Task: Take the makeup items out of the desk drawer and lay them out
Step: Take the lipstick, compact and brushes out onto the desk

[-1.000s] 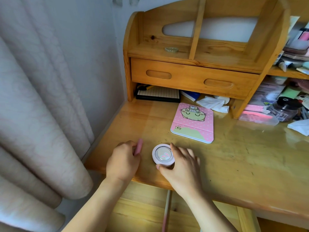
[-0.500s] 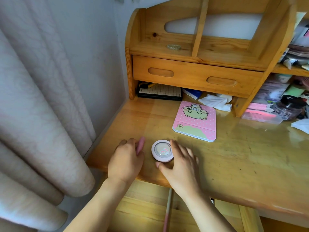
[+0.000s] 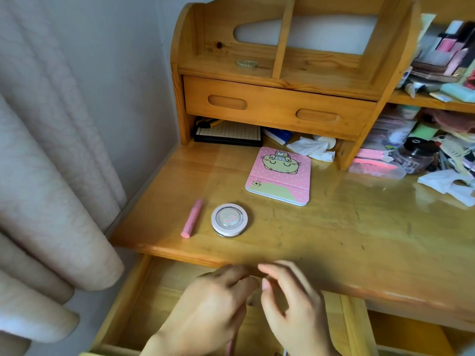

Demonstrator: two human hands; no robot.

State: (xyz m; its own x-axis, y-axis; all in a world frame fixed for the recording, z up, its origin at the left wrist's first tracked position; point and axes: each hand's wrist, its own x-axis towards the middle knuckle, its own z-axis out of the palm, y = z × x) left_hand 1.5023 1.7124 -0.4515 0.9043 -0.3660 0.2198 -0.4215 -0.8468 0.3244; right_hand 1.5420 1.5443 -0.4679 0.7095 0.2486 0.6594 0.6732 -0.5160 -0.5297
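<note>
A pink stick (image 3: pixel 191 218) lies on the wooden desk (image 3: pixel 334 240) near its front left corner. Just right of it sits a round pink compact (image 3: pixel 229 219) with a clear lid. Neither is touched. Below the desk edge the drawer (image 3: pixel 123 301) stands pulled out. My left hand (image 3: pixel 213 304) and my right hand (image 3: pixel 293 304) hover side by side over it, blurred, fingers loosely apart, with nothing seen in them. A thin pink item (image 3: pixel 229 348) in the drawer shows between my wrists; the rest of the drawer's contents are hidden.
A pink cartoon-cat case (image 3: pixel 280 176) lies behind the compact. The wooden hutch (image 3: pixel 277 104) with a closed small drawer stands at the back, with a black grid pad (image 3: pixel 228 132) and tissues (image 3: pixel 312 149) under it. Cluttered jars and boxes (image 3: pixel 416 155) fill the right. A curtain (image 3: pixel 51 176) hangs left.
Both hands have let go of the pink stick and the compact, which stay on the desk, and have drawn back and down over the open drawer.
</note>
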